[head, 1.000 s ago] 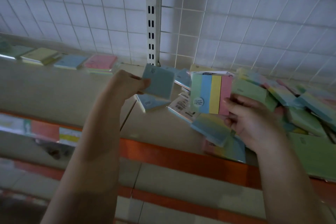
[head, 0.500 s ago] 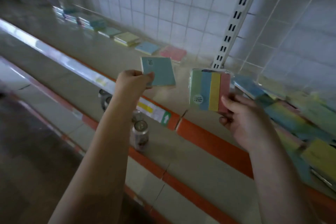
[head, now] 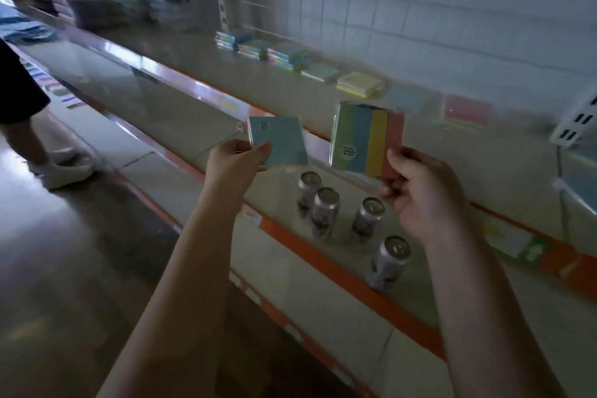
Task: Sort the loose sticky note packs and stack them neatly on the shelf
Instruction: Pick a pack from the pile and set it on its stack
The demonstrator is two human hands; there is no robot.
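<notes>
Blue-green card shows on the plain pack (head: 278, 142), which the left hand (head: 237, 161) pinches by its lower corner, thumb on the face and fingers behind. Just right of it, the right hand (head: 420, 186) grips the striped pack (head: 368, 139), with its green, blue, yellow and pink bands, by the bottom pink corner. Both packs are held up in the air in front of the shelf (head: 161, 74), neither touching it.

A second ago both hands were over the loose heap of packs to the right of the slotted upright; now the person has turned left, and only the foot of an upright (head: 578, 119) shows, far right of the striped pack. Beyond the packs, a row of sorted stacks (head: 290, 56) runs along the back of the shelf: mixed pastel piles furthest off, then green, a yellow stack (head: 358, 83), a blue one (head: 408, 101) and a pink one (head: 466, 110), all blurred. So I'd say the picking is done and the carrying has begun. The plain pack looks bound for the blue stack, the striped one likely for the multicolour piles further left.

Below the striped pack, four cans (head: 352, 213) stand on the lower shelf. Another person's legs (head: 29, 126) are well to the left, on the floor.
</notes>
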